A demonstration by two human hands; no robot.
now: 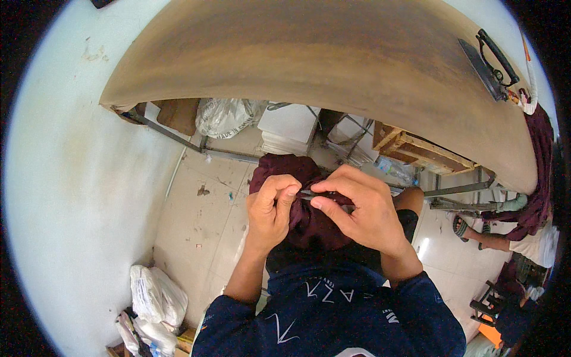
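Note:
A maroon cloth (pixel 315 229) lies bunched over my lap. My left hand (pixel 270 208) is closed in a pinch above it, thumb against the forefinger; whatever sits between those fingertips is too small to make out. Close by on the right, my right hand (pixel 363 205) grips a small dark pointed tool (pixel 307 193) between thumb and fingers. The tool's tip points at the left fingertips, and most of its body is hidden by the right hand.
Ahead stands a padded brown ironing table (pixel 309 53) with an iron (pixel 491 65) at its right end. Beneath it are a plastic bag (pixel 229 116), stacked white sheets (pixel 288 128) and a wooden drawer (pixel 422 149). White bags (pixel 157 297) lie lower left. Another person's leg (pixel 493 240) shows at right.

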